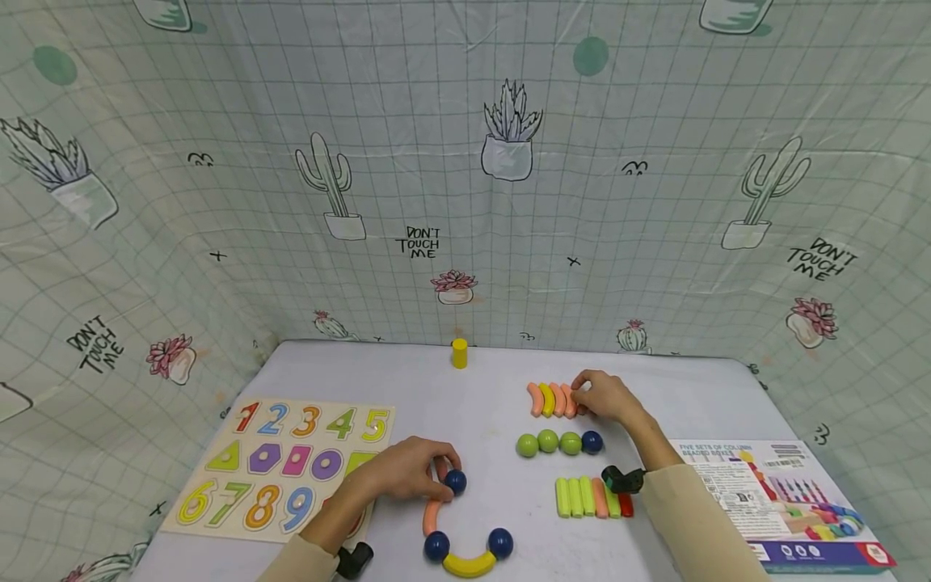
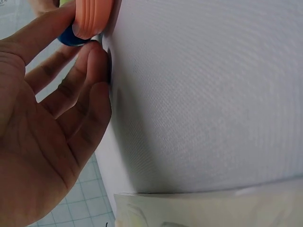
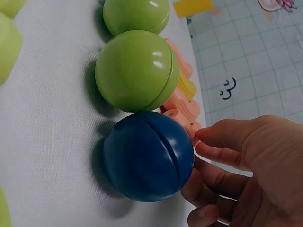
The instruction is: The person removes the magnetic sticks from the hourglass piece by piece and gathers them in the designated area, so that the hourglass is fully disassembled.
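Observation:
My left hand (image 1: 414,469) pinches a dark blue ball (image 1: 455,482) between thumb and fingers. That ball sits at the upper end of an orange curved piece (image 1: 431,517). Below come another blue ball (image 1: 436,546), a yellow curved piece (image 1: 469,564) and a third blue ball (image 1: 500,542), forming a curved line. In the left wrist view an orange curved piece (image 2: 93,18) partly hides the held ball (image 2: 71,38). My right hand (image 1: 605,394) pinches the rightmost orange curved piece (image 1: 570,401) of a row, with a yellow one (image 1: 547,399) among them.
Several green balls (image 1: 548,440) and a blue ball (image 1: 592,442) line up before the right hand. Nearer lie green, orange and red sticks (image 1: 587,496). A number-and-shape board (image 1: 240,477) lies left, a printed box (image 1: 785,505) right. A yellow cylinder (image 1: 460,353) stands at the back.

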`<state>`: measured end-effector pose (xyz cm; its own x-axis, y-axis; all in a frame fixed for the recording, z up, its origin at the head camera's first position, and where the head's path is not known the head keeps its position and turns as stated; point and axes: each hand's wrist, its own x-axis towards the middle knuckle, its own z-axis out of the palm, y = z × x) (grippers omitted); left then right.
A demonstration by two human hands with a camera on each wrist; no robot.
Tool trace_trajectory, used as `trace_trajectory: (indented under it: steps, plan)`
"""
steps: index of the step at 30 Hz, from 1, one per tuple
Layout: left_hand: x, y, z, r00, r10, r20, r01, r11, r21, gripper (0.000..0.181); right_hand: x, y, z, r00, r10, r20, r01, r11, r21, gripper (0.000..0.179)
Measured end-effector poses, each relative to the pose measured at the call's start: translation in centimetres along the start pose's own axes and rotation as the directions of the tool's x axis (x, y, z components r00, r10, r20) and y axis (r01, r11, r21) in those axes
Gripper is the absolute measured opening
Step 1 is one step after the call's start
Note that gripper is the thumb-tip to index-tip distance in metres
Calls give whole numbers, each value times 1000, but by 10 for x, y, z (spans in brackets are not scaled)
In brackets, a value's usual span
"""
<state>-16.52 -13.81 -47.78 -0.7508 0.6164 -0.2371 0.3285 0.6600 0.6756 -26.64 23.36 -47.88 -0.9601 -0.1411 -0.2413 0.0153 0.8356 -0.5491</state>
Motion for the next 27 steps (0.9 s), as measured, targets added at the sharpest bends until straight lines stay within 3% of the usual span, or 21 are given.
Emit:
trace_trajectory:
  steps: [10, 15, 18, 20, 24, 27]
  plan:
    - [-2, 3, 0, 1000, -18, 25, 17, 1000, 15, 35, -8, -8, -6, 991, -33, -128, 21, 996, -91, 30]
    - [-2, 5, -1, 999, -19, 31, 18, 999, 26, 34, -19, -27, -8, 983, -115, -146, 108, 993, -55, 29]
    - [-1, 4, -1, 999, -13, 31, 11, 999, 38, 35, -29, -41, -6, 974, -195, -113, 195, 981, -4, 29]
    - [-1, 4, -1, 1000, -5, 26, 4, 999, 44, 35, -36, -50, -3, 960, -267, -81, 270, 963, 19, 28]
    - [-1, 5, 0, 1000, -3, 9, 2, 998, 63, 35, -49, -70, 11, 909, -416, 4, 416, 909, 12, 22]
    - [0, 6, 0, 1000, -10, -1, 10, 997, 78, 35, -61, -86, 26, 877, -473, 81, 475, 880, 1, 21]
